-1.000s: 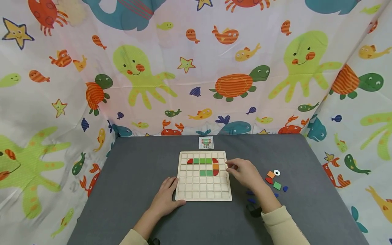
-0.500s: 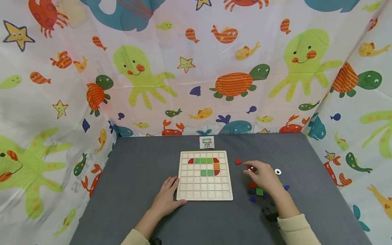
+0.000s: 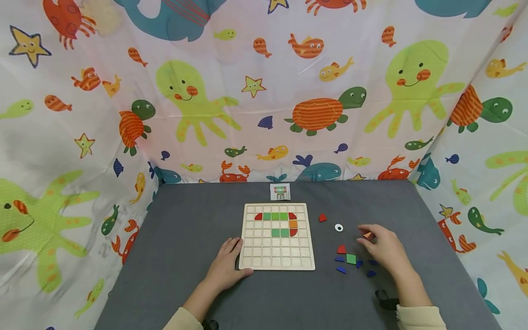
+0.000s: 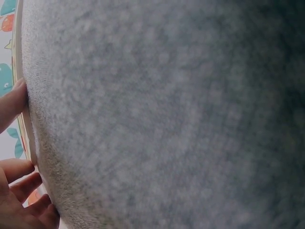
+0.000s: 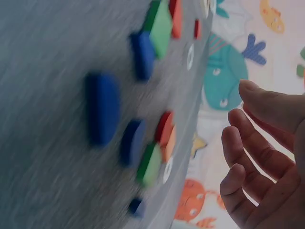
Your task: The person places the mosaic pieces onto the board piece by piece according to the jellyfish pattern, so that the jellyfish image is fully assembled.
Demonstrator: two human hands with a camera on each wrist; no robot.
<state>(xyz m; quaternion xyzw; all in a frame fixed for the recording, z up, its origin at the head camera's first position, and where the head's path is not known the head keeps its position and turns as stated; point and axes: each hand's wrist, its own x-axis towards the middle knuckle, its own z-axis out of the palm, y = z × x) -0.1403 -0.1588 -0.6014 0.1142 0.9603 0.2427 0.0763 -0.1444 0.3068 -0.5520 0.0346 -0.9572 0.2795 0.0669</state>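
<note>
My left hand [image 3: 223, 266] rests at the lower left corner of a square wooden grid board [image 3: 260, 252], fingers along its left edge and thumb at the bottom edge. Red, green and orange pieces sit in its upper cells. To the right of the board, my right hand [image 3: 385, 247] hovers with an orange piece [image 3: 367, 236] showing between its fingers in the head view. The right wrist view shows that hand [image 5: 267, 157] above the table, fingers loosely bent and holding nothing. Below it lie blue half-rounds [image 5: 105, 109], a green square [image 5: 150, 164] and the orange piece beside a red one.
A small picture card [image 3: 280, 191] lies behind the board. Right of the board are a red piece [image 3: 322, 217], a white ring [image 3: 338, 228], another red piece [image 3: 341, 249], a green square [image 3: 351, 259] and several blue pieces [image 3: 341, 270]. A sea-animal curtain [image 3: 264, 91] hangs behind the table.
My right hand has moved right, from the board's right edge across the loose pieces, uncovering a red piece and a white ring. The left hand has stayed at the board's corner.
</note>
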